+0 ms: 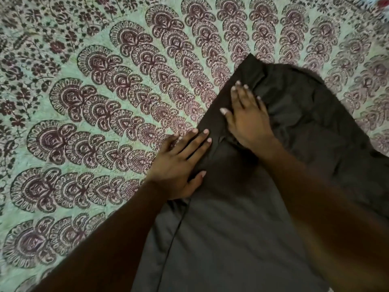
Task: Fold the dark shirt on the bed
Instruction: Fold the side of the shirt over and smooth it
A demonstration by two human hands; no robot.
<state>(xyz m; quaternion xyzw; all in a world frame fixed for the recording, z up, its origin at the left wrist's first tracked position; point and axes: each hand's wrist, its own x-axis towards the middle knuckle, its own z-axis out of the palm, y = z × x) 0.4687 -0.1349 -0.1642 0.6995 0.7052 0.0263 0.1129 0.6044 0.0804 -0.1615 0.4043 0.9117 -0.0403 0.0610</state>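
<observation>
The dark shirt lies spread on the bed, running from the bottom middle up to the right of the view, with creases and a folded flap near its upper part. My left hand lies flat with straight fingers across the shirt's left edge, partly on the bedspread. My right hand presses flat on the shirt's upper part, fingers straight and spread, just above the left hand. My right forearm crosses over the lower right of the shirt and hides that part.
The bed is covered by a pale green bedspread printed with dark maroon fan and flower shapes; it fills the left and top of the view. A small red and white object shows at the top right corner.
</observation>
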